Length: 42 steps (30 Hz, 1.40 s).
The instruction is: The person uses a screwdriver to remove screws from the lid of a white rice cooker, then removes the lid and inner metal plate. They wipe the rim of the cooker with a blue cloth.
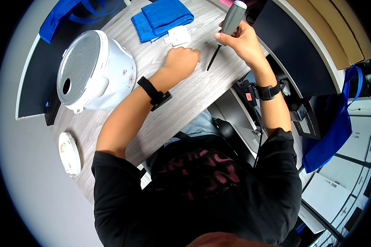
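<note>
My right hand grips a screwdriver by its grey handle; the dark shaft points down to the wooden tabletop. My left hand is closed into a fist on the table just left of the screwdriver tip, pinching something small that I cannot make out. A small white plastic part lies just beyond my left hand. Both wrists wear black bands.
A white rice cooker with a flower print lies tipped on its side at the left. A folded blue cloth sits at the far side. A round white disc rests near the table's left end. Blue bags hang at both sides.
</note>
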Available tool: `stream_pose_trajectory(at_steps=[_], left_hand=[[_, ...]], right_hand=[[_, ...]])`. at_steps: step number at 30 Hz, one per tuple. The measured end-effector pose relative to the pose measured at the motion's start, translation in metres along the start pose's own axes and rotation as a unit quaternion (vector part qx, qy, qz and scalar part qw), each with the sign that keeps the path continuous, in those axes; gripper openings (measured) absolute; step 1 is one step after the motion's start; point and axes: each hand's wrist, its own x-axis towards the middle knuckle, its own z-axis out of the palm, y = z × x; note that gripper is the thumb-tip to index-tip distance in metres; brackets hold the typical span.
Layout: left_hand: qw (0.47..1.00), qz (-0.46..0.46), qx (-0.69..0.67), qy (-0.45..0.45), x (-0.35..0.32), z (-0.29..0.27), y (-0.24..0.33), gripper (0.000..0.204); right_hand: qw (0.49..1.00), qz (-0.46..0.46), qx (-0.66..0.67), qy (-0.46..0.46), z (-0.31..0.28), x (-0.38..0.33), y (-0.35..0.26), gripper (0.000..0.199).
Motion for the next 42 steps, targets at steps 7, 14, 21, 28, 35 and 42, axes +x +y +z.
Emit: stream_pose_trajectory(at_steps=[7, 14, 21, 28, 35, 42], left_hand=[[0.996, -0.046, -0.066, -0.029, -0.035, -0.029, -0.008, 0.020], [0.962, -0.026, -0.258, 0.084, -0.155, -0.110, -0.005, 0.018], [0.925, -0.071, -0.290, 0.234, -0.261, -0.151, -0.044, 0.026], [0.867, -0.159, -0.233, 0.410, -0.300, -0.145, -0.118, 0.054], [0.898, -0.101, -0.175, 0.391, -0.283, -0.109, -0.147, 0.045], [0.875, -0.128, -0.105, 0.456, -0.255, -0.102, -0.126, 0.039]], right_hand=[[1.000, -0.021, 0.008, -0.002, 0.014, 0.004, -0.012, 0.041], [0.979, -0.130, 0.057, -0.149, 0.084, 0.010, -0.092, 0.033], [0.903, -0.355, 0.028, -0.241, 0.184, 0.000, -0.141, 0.042], [0.925, -0.201, 0.022, -0.323, 0.206, -0.012, -0.154, 0.050], [0.925, -0.222, 0.059, -0.304, 0.205, 0.006, -0.141, 0.042], [0.921, -0.174, 0.087, -0.337, 0.189, 0.045, -0.135, 0.041]])
